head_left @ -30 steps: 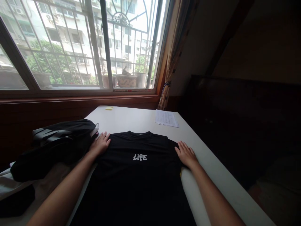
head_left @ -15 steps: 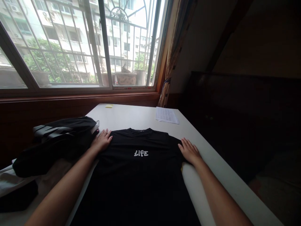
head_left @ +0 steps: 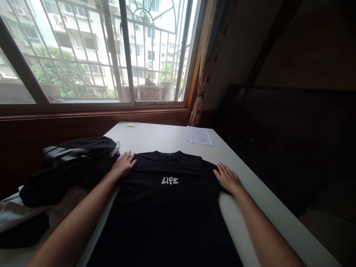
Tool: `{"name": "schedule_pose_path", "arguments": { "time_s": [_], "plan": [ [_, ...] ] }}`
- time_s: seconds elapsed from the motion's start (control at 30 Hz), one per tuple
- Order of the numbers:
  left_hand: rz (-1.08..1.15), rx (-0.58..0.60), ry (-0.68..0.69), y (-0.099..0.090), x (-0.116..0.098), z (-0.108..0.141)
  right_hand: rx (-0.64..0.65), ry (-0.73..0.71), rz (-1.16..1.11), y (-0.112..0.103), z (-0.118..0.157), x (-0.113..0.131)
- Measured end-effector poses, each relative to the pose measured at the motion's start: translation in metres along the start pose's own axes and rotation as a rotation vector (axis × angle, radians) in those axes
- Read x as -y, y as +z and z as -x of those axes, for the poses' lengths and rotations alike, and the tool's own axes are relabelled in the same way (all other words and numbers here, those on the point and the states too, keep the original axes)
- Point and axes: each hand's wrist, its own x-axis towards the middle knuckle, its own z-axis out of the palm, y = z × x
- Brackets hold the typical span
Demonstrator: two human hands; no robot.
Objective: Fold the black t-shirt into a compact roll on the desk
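A black T-shirt lies spread out on the white table, its collar toward the window and white lettering across the chest. On its left sleeve area my left hand rests flat with the fingers spread, right beside a heap of clothes. My right hand lies on the other sleeve, palm down, fingers stretched out. Neither hand grips anything. A small bit of yellow shows under the shirt's right edge, too small to make out.
Black, grey and white clothes are heaped at the table's left. Printed papers lie at the far right, and a yellow sticky note at the far left. Behind the table are a window and a tied curtain.
The whole view has shifted slightly, so everything sits a little further right. Both hands remain at the same places on the shirt.
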Motion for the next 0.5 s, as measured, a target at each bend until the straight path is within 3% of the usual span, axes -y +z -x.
{"name": "schedule_pose_path", "arguments": {
  "time_s": [0.5],
  "plan": [
    [0.003, 0.001, 0.000, -0.003, -0.006, -0.016, 0.015, -0.013, -0.008, 0.000, -0.020, 0.000]
  ]
}}
